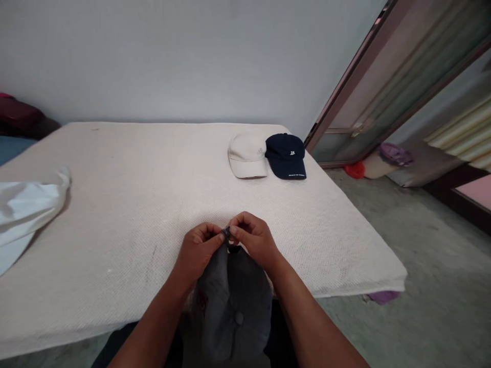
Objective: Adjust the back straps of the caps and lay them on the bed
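The left hand (196,251) and right hand (256,239), close together, pinch the dark strap (226,232) of a faded grey fabric cap (251,291) near the white textured cover's (134,214) front edge; strap handling looks unfinished. Beige fabric cap (245,153) and navy-blue fabric cap (284,153) lie beyond.

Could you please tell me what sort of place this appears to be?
It is probably a room in a home, perhaps a bedroom, though I can't be sure: a broad white textured cover spreads over a bed or table by a plain wall, with a bare grey floor beside it.
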### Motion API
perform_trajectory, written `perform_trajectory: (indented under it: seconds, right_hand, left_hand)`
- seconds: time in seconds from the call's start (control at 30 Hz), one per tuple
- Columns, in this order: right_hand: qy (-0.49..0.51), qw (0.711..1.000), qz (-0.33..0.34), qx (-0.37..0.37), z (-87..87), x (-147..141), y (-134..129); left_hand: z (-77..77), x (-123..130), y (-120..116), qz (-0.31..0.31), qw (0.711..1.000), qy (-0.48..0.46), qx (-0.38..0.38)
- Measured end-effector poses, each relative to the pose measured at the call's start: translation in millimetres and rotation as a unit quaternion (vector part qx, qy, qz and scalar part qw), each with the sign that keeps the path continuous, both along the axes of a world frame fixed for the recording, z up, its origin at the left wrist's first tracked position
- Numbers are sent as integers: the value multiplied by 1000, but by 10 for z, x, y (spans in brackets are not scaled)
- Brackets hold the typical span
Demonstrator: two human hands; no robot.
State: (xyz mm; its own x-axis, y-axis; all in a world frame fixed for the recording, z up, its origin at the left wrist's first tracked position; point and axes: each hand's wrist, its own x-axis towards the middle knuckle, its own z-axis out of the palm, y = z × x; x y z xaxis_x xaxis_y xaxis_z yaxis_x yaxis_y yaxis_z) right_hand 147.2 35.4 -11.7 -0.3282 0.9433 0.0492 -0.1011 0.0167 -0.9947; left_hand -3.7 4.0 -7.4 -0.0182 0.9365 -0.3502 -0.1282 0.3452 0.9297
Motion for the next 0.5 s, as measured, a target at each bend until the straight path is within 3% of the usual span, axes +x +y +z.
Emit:
perform_trajectory:
  seconds: [0.5]
  right_hand:
    - [-60, 998, -3, 14, -8, 11, -2]
  left_hand:
    - [-20, -3, 13, 3, 1000, -6, -6]
